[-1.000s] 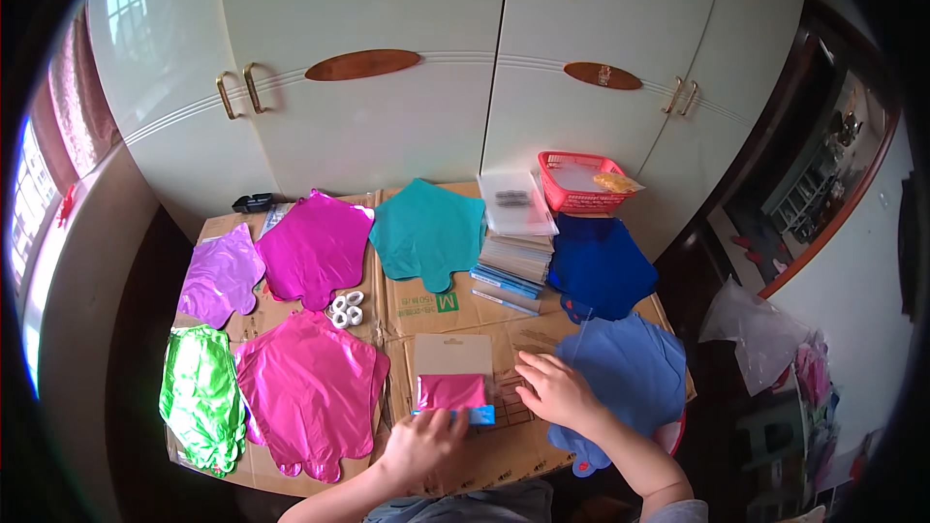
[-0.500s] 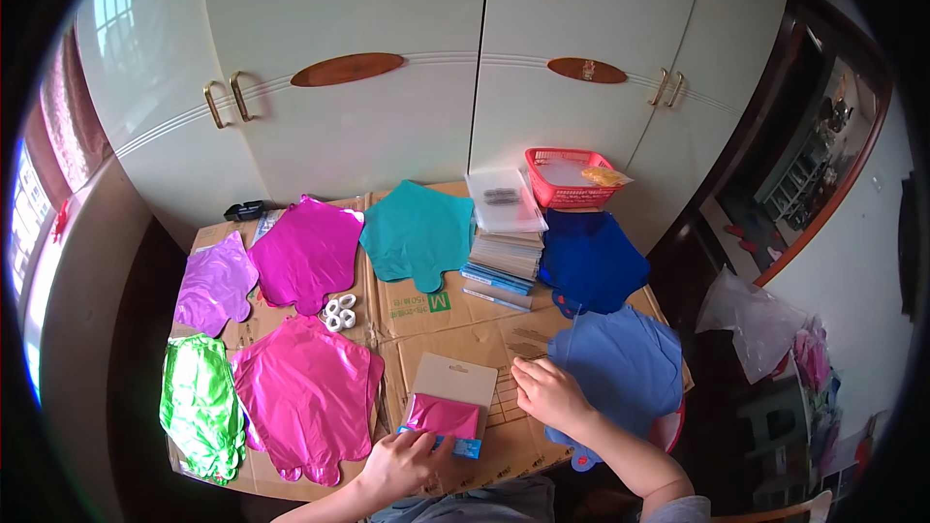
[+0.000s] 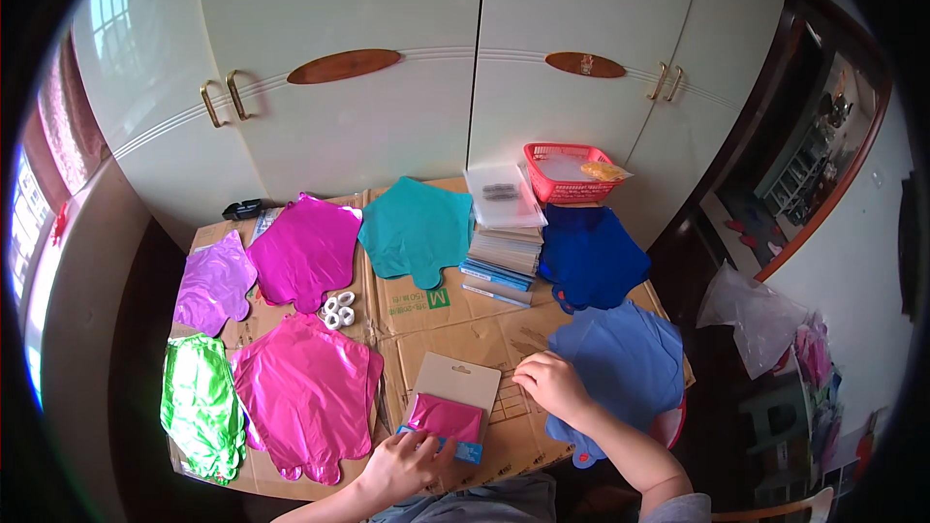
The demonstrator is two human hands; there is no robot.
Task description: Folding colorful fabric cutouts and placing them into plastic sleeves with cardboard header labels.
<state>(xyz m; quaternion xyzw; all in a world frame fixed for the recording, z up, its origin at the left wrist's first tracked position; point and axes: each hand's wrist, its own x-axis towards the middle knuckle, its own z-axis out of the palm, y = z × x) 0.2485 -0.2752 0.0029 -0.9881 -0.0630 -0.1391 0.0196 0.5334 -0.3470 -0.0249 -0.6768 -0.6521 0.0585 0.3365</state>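
**Pink folded foil packet [image 3: 446, 416] on a beige hang-holed card [image 3: 455, 375], hands beside it**

Nearest, the left hand [image 3: 407, 463] bends its fingers over the blue strip [image 3: 469, 451] along the card's lower edge, below the packet. The right hand [image 3: 555, 389], fingers drawn together, is right of the card. Whether either hand grips anything, I cannot tell.

On the cardboard-covered surface [image 3: 465, 327], a shiny pink foil balloon [image 3: 305, 397] lies flat left of the card, and a light blue foil balloon [image 3: 625, 358] lies partly beneath the right forearm. Four small white rings [image 3: 338, 311] cluster farther back, left of centre.

Beyond, a stack of pale cards [image 3: 502, 254] stands between a flat teal foil balloon [image 3: 417, 230] and a dark blue one [image 3: 594, 257]. At the far edge, an openwork coral-red plastic basket [image 3: 572, 195] holds translucent sheeting [image 3: 565, 169], probably plastic; a yellow packet [image 3: 603, 171] lies across its right side.
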